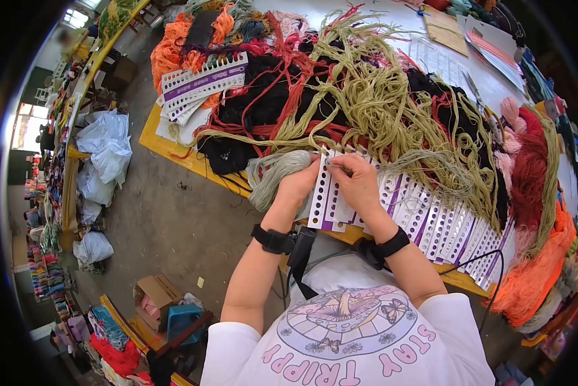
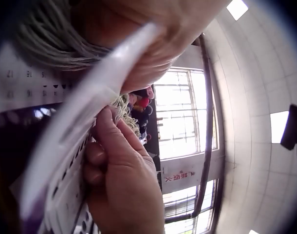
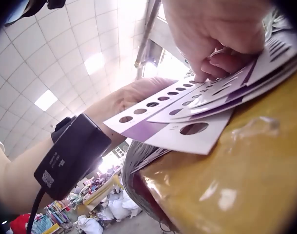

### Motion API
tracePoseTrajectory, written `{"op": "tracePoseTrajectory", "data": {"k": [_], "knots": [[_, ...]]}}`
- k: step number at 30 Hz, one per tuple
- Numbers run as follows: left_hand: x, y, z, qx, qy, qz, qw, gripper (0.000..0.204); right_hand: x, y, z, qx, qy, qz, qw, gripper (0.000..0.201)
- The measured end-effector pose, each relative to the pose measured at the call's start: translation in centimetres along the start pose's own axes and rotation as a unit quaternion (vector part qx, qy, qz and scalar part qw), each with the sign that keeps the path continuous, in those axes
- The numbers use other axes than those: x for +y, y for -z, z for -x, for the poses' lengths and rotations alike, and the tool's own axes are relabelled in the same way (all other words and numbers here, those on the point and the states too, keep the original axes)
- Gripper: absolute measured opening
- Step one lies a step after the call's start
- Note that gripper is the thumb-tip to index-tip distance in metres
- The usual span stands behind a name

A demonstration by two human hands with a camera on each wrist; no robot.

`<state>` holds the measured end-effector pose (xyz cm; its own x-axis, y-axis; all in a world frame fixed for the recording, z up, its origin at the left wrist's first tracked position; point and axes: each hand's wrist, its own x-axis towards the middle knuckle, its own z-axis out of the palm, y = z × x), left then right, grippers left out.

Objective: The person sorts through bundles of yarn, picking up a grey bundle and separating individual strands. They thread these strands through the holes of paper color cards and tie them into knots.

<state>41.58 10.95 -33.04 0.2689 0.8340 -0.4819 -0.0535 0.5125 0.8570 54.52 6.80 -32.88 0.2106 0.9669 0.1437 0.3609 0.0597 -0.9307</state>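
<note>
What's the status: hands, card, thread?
Left hand grips punched card and pale thread bundle. Right hand pinches thread at card's top edge. Olive skein pile crowds just behind.

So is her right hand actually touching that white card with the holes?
Touching. The head view shows the right hand with fingers pinched on the top edge of the white punched card; the right wrist view shows fingertips pressed onto it too.

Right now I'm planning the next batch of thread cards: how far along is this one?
Early, it seems. Done: none of the punched cards in view visibly carries thread. In hand: both hands, left hand and right hand, pinch pale green thread at the top holes of one card. Left: the fanned row of cards, another stack and the big tangled yarn pile.
</note>
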Motion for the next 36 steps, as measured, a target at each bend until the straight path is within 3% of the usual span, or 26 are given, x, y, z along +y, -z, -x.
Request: {"op": "tracePoseTrajectory", "data": {"k": [3, 4, 6, 7, 9, 10, 11, 12, 13, 15, 16, 17, 18, 19, 20, 22, 23, 26, 27, 28, 30, 32, 36], "knots": [[2.3, 0.9, 1.2, 0.09, 0.03, 0.054, 0.994, 0.014, 0.1, 0.0, 0.1, 0.007, 0.007, 0.038, 0.999, 0.01], [2.0, 3.5, 0.2, -0.029, 0.041, 0.127, 0.991, 0.013, 0.1, 0.0, 0.2, 0.009, 0.016, 0.055, 0.998, 0.01], [4.0, 4.8, 0.5, -0.158, 0.082, 0.216, 0.96, 0.014, -0.3, 0.0, 0.1, 0.004, 0.029, 0.081, 0.996, 0.011], [4.4, 4.6, 0.9, -0.169, 0.09, 0.178, 0.965, 0.016, -0.6, 0.0, -0.1, 0.002, 0.036, 0.093, 0.995, 0.014], [4.5, 3.5, 1.5, -0.192, 0.106, 0.103, 0.97, 0.019, -0.9, 0.2, -0.1, 0.002, -0.027, 0.048, 0.998, 0.019], [3.8, 2.8, 1.2, -0.195, -0.033, -0.053, 0.979, 0.018, -0.9, 0.2, -0.1, 0.002, -0.058, 0.027, 0.998, 0.022], [2.6, 1.9, 0.6, -0.189, -0.172, -0.206, 0.945, 0.018, -0.8, 0.1, 0.0, 0.004, -0.058, 0.037, 0.998, 0.022], [1.7, 1.6, 0.1, -0.174, -0.302, -0.35, 0.87, 0.017, -0.5, -0.1, 0.1, 0.006, -0.058, 0.048, 0.997, 0.023], [1.3, 1.8, -0.5, -0.138, -0.376, -0.4, 0.824, 0.01, -0.4, -0.2, 0.1, 0.007, -0.058, 0.058, 0.997, 0.023], [3.2, 3.0, -1.0, -0.074, -0.165, -0.355, 0.917, 0.013, -0.7, -0.5, 0.1, 0.015, -0.051, 0.05, 0.997, 0.024], [4.4, 4.3, -1.4, -0.041, -0.057, -0.325, 0.943, 0.015, -0.8, -0.6, 0.0, 0.02, -0.047, 0.046, 0.998, 0.027], [5.5, 6.7, -2.0, 0.011, 0.002, -0.185, 0.983, 0.013, -0.8, -0.5, 0.0, 0.017, -0.038, 0.072, 0.997, 0.03], [6.8, 9.9, -2.4, 0.062, 0.061, -0.04, 0.995, 0.012, -0.8, -0.4, 0.1, 0.014, -0.03, 0.097, 0.995, 0.034], [8.0, 13.2, -2.8, 0.111, 0.024, 0.006, 0.993, 0.01, -0.8, -0.4, 0.1, 0.012, -0.022, 0.122, 0.992, 0.038], [9.4, 17.6, -3.1, 0.026, -0.003, 0.111, 0.994, 0.013, -0.8, -0.3, 0.0, 0.007, -0.032, 0.114, 0.993, 0.04], [10.4, 23.3, -2.7, 0.175, -0.066, 0.236, 0.953, 0.018, -0.9, -0.3, 0.1, -0.002, -0.055, 0.095, 0.994, 0.044], [9.2, 28.9, -3.6, 0.212, -0.104, 0.222, 0.946, 0.013, -0.9, -0.2, 0.2, 0.001, -0.054, 0.088, 0.995, 0.041], [10.7, 23.9, 0.3, 0.415, -0.129, 0.029, 0.9, 0.025, -0.7, -0.2, -0.1, -0.001, -0.041, 0.059, 0.997, 0.031], [10.7, 21.7, 1.7, 0.361, -0.092, -0.024, 0.928, 0.038, -0.5, -0.2, -0.2, -0.01, -0.033, 0.045, 0.998, 0.027], [10.8, 18.4, 3.0, 0.259, -0.093, 0.006, 0.961, 0.043, -0.5, -0.4, -0.1, -0.021, -0.025, 0.031, 0.999, 0.023], [10.1, 12.1, 5.1, -0.024, -0.119, 0.02, 0.992, 0.052, -2.5, -0.3, -0.1, -0.075, -0.06, -0.081, 0.992, 0.016], [9.9, 5.8, 7.1, -0.097, -0.059, 0.045, 0.993, 0.058, -5.5, 0.2, 0.0, -0.133, -0.061, -0.202, 0.968, 0.017], [9.6, 0.5, 8.8, -0.193, -0.071, 0.019, 0.979, 0.06, -9.5, 1.9, 0.4, -0.164, -0.118, -0.321, 0.925, 0.019]]}}
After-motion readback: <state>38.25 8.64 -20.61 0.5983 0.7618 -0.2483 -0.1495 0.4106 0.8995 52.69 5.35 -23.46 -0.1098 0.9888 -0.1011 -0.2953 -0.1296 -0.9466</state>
